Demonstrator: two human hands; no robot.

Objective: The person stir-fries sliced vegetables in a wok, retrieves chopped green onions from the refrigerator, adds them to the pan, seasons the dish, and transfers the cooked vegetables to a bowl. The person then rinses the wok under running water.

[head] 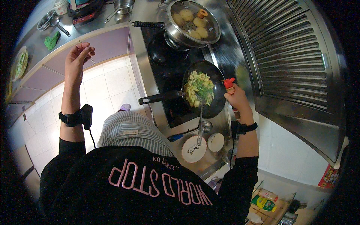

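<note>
My right hand (pixel 239 98) grips a sauce bottle (pixel 230 90) by its neck, just beyond the right rim of a black wok (pixel 218 98). The bottle's red cap is flipped up and tilts toward the wok; my hand and wrist hide most of its body. Chopped pale and green vegetables (pixel 199 88) lie in the wok, with a metal spatula (pixel 200 123) resting in them and over the near rim. Off to the left, my left hand (pixel 81 53) hovers before the counter edge, fingers loosely curled and apart, nothing visible in them.
A glass-lidded pan (pixel 171 31) holding round yellow pieces stands on the far cooktop (pixel 168 73). Near the wok are a plate (pixel 185 153), a white bowl (pixel 216 142) and a ladle (pixel 207 126). The range hood (pixel 292 56) slopes at right. The wok handle (pixel 160 98) points left.
</note>
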